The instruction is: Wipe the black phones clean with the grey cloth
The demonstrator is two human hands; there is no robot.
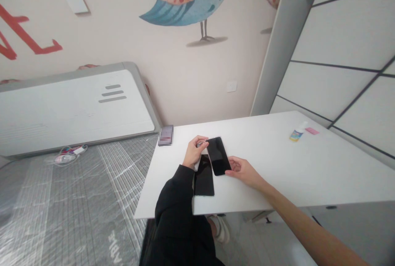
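Note:
A black smartphone (218, 157) is held at a slant just above the white table, its dark screen facing up. My left hand (195, 150), in a black sleeve, pinches it by the upper left corner. At its lower right edge my right hand (242, 170) grips it between thumb and fingers; that forearm is bare. Under and left of the phone lies a second flat black rectangle (204, 181), phone-like, near the table's front edge. Something whitish shows beneath my left hand, too small to make out.
The white table (262, 150) carries a blurred-out box (166, 135) at its far left corner. A small bottle with a yellow and blue label (296, 133) and a pink slip (312, 131) lie to the right. Left, a plastic-covered mattress (77, 200) adjoins a white headboard (68, 113).

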